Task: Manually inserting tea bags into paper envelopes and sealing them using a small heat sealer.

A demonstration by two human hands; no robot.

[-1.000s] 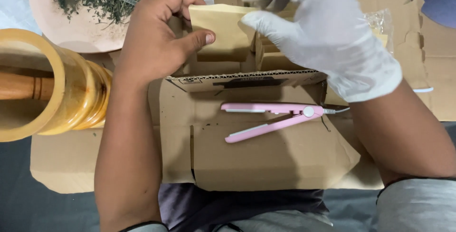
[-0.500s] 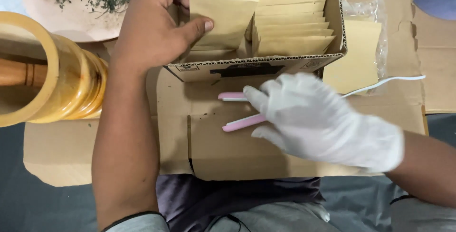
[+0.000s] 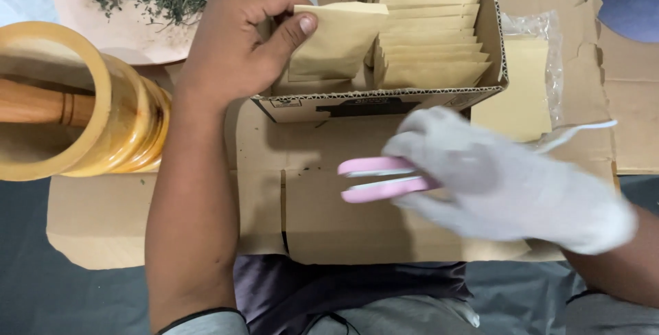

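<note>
My bare left hand pinches a small tan paper pouch at the left side of an open cardboard box. Inside the box stand rows of several similar tan pouches. My right hand, in a white glove and blurred by motion, grips a pink clamp-like tool with a white cord, holding it just above the flattened cardboard in front of the box.
A yellow mortar with a wooden pestle lies at the left. Behind it a pink plate holds dried green herbs. A clear bag of flat tan pouches lies right of the box.
My gloved right hand came down from the pouch onto the pink tool and has closed around it, lifting it. The left hand keeps the pouch at the box.
</note>
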